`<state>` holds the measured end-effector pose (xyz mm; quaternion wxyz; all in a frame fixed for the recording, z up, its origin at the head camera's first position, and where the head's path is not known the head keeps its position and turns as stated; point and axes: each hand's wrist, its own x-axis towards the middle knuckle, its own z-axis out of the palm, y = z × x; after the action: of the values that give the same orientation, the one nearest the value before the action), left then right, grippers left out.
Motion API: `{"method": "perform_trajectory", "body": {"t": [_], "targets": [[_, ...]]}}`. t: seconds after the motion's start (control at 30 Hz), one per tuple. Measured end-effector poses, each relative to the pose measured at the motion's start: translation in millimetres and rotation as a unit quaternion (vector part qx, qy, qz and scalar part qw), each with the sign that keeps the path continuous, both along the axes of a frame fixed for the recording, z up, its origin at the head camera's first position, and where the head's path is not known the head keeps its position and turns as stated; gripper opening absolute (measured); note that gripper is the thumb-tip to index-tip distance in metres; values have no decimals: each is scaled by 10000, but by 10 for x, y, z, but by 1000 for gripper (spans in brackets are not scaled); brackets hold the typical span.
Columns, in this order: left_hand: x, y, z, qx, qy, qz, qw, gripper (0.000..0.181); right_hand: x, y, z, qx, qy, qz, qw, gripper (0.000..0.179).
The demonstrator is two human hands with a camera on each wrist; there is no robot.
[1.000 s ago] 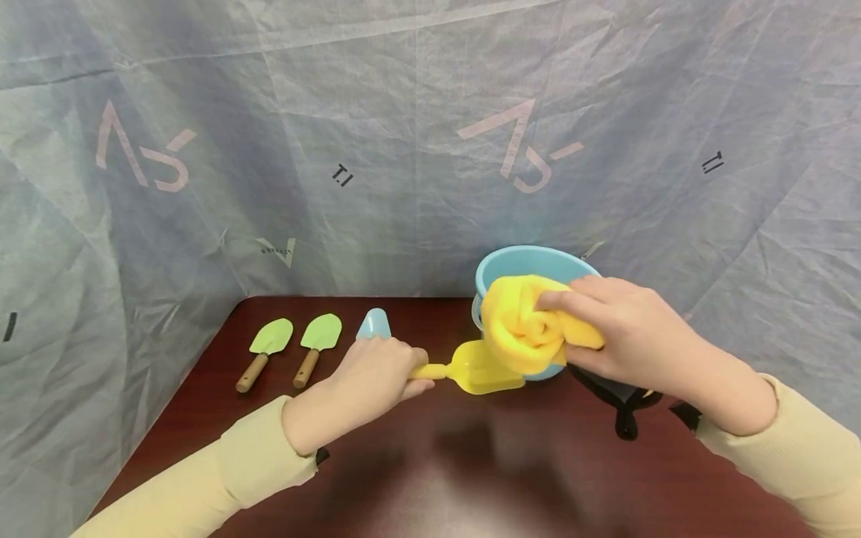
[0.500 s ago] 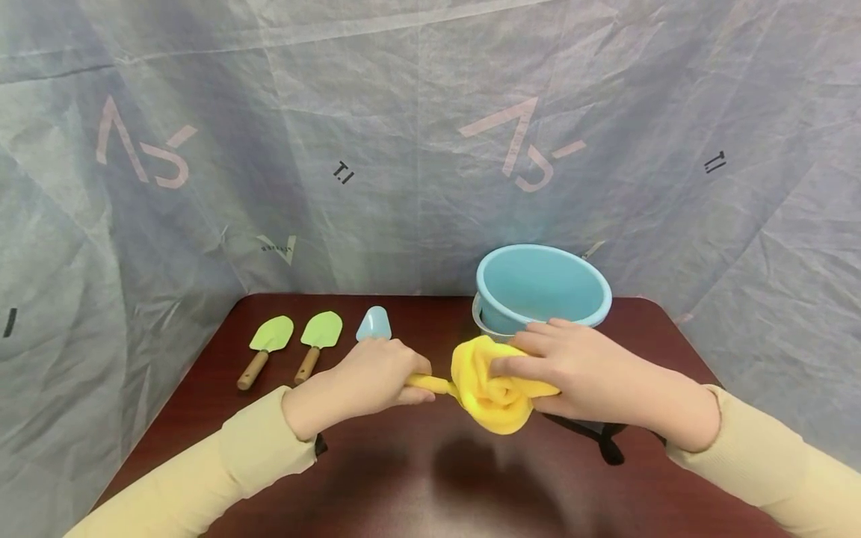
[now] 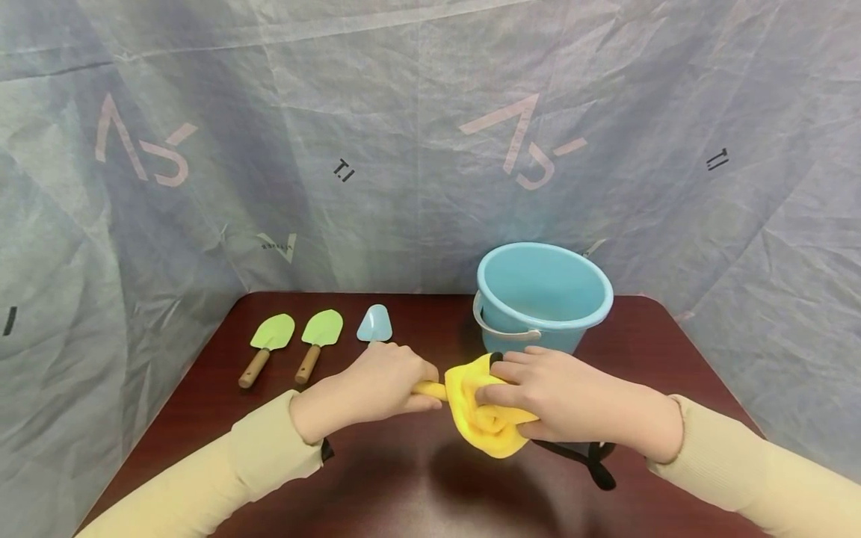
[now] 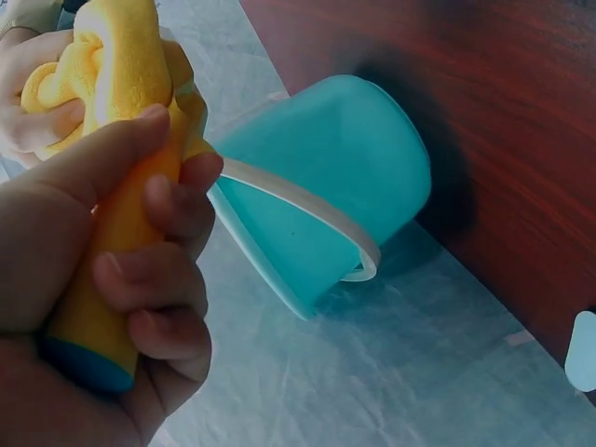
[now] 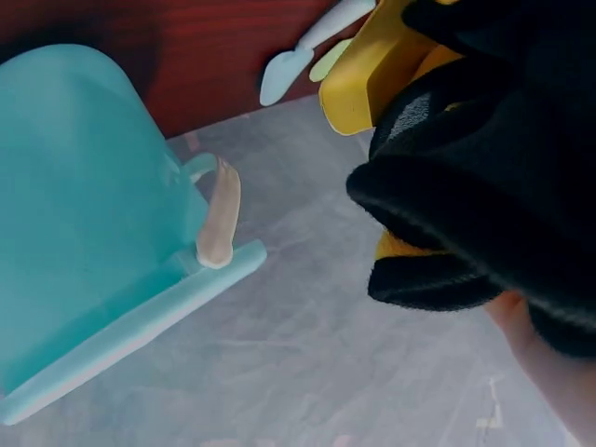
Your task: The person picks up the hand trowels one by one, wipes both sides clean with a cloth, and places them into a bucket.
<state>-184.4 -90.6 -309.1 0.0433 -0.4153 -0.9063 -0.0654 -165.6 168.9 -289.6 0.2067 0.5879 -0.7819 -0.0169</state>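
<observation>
My left hand (image 3: 373,385) grips a yellow toy shovel by its handle (image 3: 430,389); in the left wrist view the fingers curl round that handle (image 4: 116,279). In my right hand (image 3: 558,392) is a bunched yellow cloth (image 3: 491,422), held against the shovel's blade, which it mostly hides in the head view. Part of the blade (image 5: 349,93) shows in the right wrist view. Black fabric (image 5: 456,214) hangs by the right hand and covers much of that view; its looped ends (image 3: 599,471) trail below the hand. Both hands are above the table.
A light blue bucket (image 3: 538,280) with a white handle (image 3: 506,332) stands at the back right. Two green trowels (image 3: 272,332) with wooden handles lie at the left. Beside them is a small light blue shovel (image 3: 374,323), its handle hidden. A grey sheet (image 3: 377,224) hangs behind the dark red table (image 3: 430,314).
My right hand has moved left and toward me with the cloth, which now covers the shovel's blade. The left hand shifted slightly right and nearer. More of the bucket shows.
</observation>
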Motion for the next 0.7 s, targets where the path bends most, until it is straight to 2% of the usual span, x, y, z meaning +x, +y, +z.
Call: {"method": "perform_trajectory", "body": {"t": [0.33,0.7], "targets": [[-38,7,-52,-160,-15,-61,9999,29,-38,15,-37,528,-337,-416,9972,44],[-51,-25,-69,-236,8,-70,9997,25,-40,60,-19,681,-513,-596,9946,43]]}}
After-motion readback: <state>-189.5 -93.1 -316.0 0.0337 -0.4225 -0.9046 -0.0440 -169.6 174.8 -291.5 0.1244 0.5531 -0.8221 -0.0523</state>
